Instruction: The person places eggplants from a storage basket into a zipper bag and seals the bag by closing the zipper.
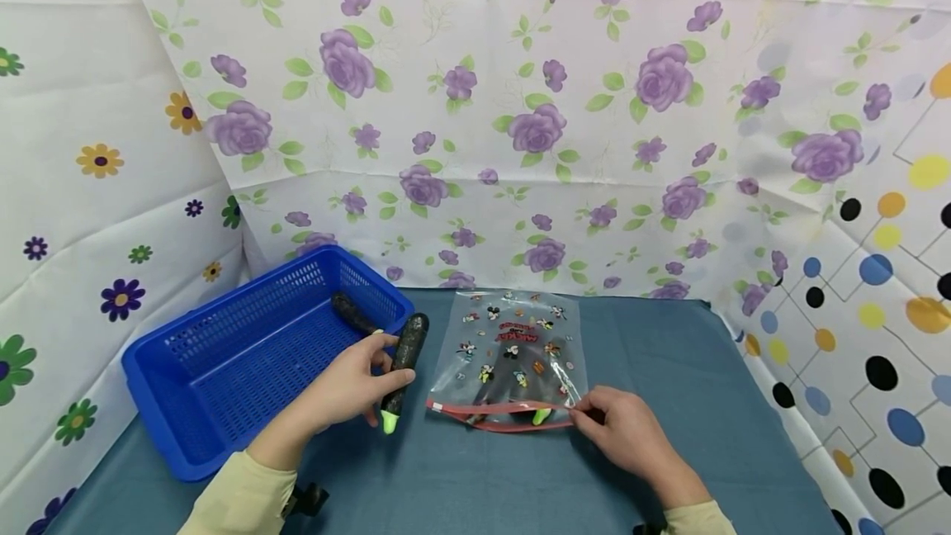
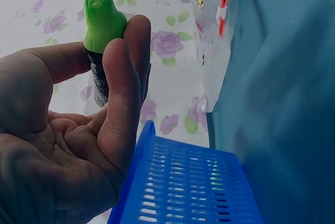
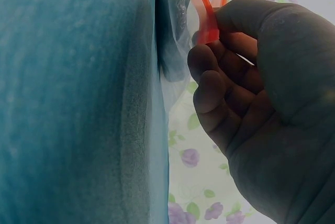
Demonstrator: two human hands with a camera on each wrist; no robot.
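My left hand [image 1: 347, 385] pinches a dark, bumpy cucumber [image 1: 411, 343] between thumb and fingers, its bright green end [image 2: 103, 20] pointing toward me. It is held above the table, between the basket and the bag. With thumb and fingertips, my right hand [image 1: 627, 429] grips the right end of the red zip strip [image 3: 210, 33] on a clear zip bag [image 1: 464, 353] with printed cartoon figures. The bag lies flat with its mouth toward me, the strips slightly parted. Inside it are dark shapes and a green tip [image 1: 541, 416]; how many pieces is unclear.
A blue perforated basket [image 1: 186, 329] stands at the left, with another dark cucumber [image 1: 352, 314] in its far right corner, partly behind my left hand. A blue-green cloth [image 1: 654, 353] covers the table. Flowered sheets [image 1: 475, 147] hang behind it, and a dotted sheet [image 1: 877, 312] hangs at the right.
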